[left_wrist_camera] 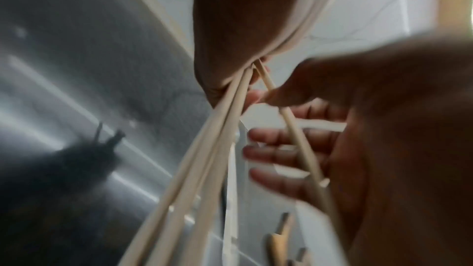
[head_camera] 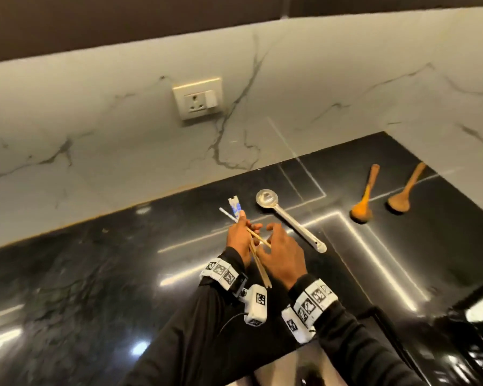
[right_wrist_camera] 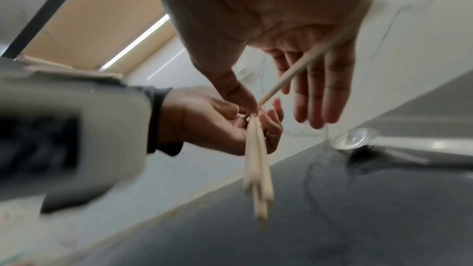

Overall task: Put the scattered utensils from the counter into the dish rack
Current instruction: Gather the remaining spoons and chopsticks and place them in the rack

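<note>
Over the black counter [head_camera: 95, 274] my left hand [head_camera: 243, 229] grips a bundle of chopsticks [head_camera: 258, 263]; wooden ends point back at me and blue-and-white patterned ends [head_camera: 234, 208] stick out past the fingers. My right hand [head_camera: 275, 235] is close beside it and pinches one wooden chopstick [right_wrist_camera: 302, 66] between thumb and straight fingers, its tip meeting the bundle [right_wrist_camera: 257, 159] in the left hand [right_wrist_camera: 217, 124]. The left wrist view shows the bundle [left_wrist_camera: 212, 149] and the single chopstick [left_wrist_camera: 299, 139] across the right hand's fingers [left_wrist_camera: 294, 137]. No dish rack is in view.
A steel ladle [head_camera: 287, 221] lies on the counter just right of my hands. Two wooden spoons [head_camera: 364, 196] [head_camera: 405, 190] lie farther right near the wall corner. A marble backsplash with a socket [head_camera: 197, 97] runs behind. Something dark and shiny [head_camera: 474, 310] sits at the lower right.
</note>
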